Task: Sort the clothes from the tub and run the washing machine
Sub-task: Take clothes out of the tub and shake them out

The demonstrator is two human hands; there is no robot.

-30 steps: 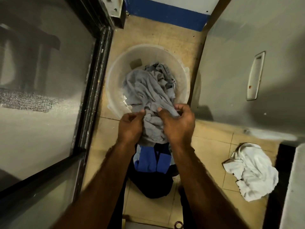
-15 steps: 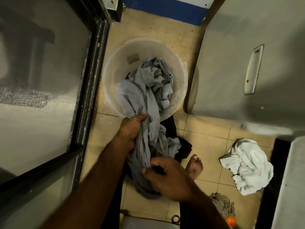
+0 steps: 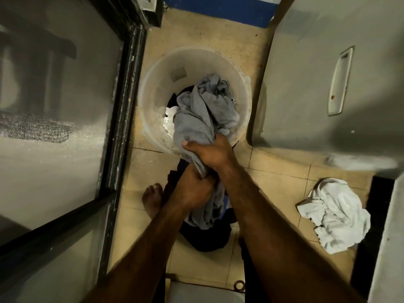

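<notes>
- grey garment [image 3: 201, 114] covers most of the tub's [image 3: 153, 88] contents; dark clothing beneath barely shows;
- left hand [image 3: 192, 191] fingers buried in cloth;
- pale object [image 3: 205, 291] cut off at bottom edge

Both hands [image 3: 204, 169] fisted, arms crossed

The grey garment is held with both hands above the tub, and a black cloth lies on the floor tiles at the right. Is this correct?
Not quite. The head view shows that the cloth on the floor tiles at the right is white, not black. The rest holds: the left hand and the right hand both grip the grey garment above the tub.
</notes>
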